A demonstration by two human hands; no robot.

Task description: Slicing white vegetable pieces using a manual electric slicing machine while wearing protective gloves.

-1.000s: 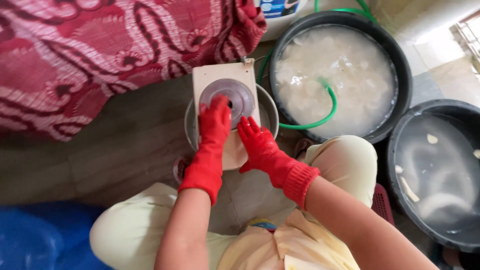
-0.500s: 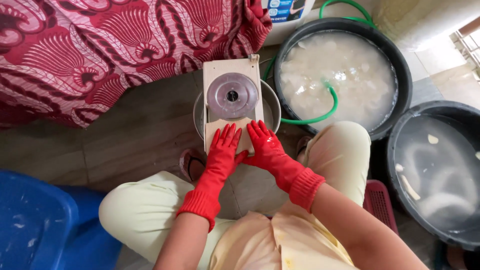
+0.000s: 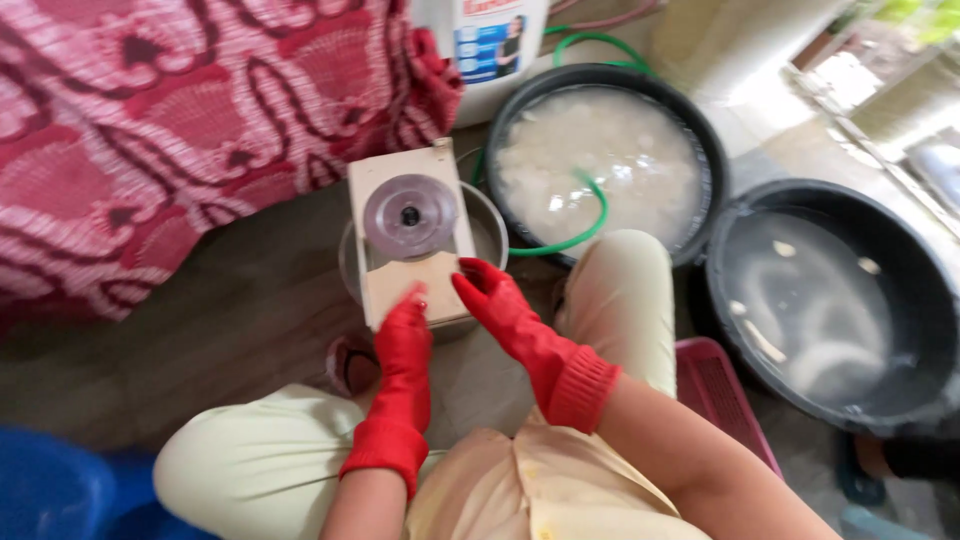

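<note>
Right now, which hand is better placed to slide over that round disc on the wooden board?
Probably the left hand: it rests on the wooden board just below the disc. The right hand sits at the board's edge.

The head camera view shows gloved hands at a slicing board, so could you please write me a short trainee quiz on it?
1. True or false: both hands wear red rubber gloves.
2. What does the wooden slicing board rest on? A) a metal bowl B) the pink stool C) the patterned cloth
3. Which tub does the green hose dip into?

Key
1. True: the left hand and the right hand are both in red gloves, at the board's near end.
2. A: the metal bowl shows under the board.
3. The near black tub, full of white pieces in cloudy water, not the far black tub.
</note>
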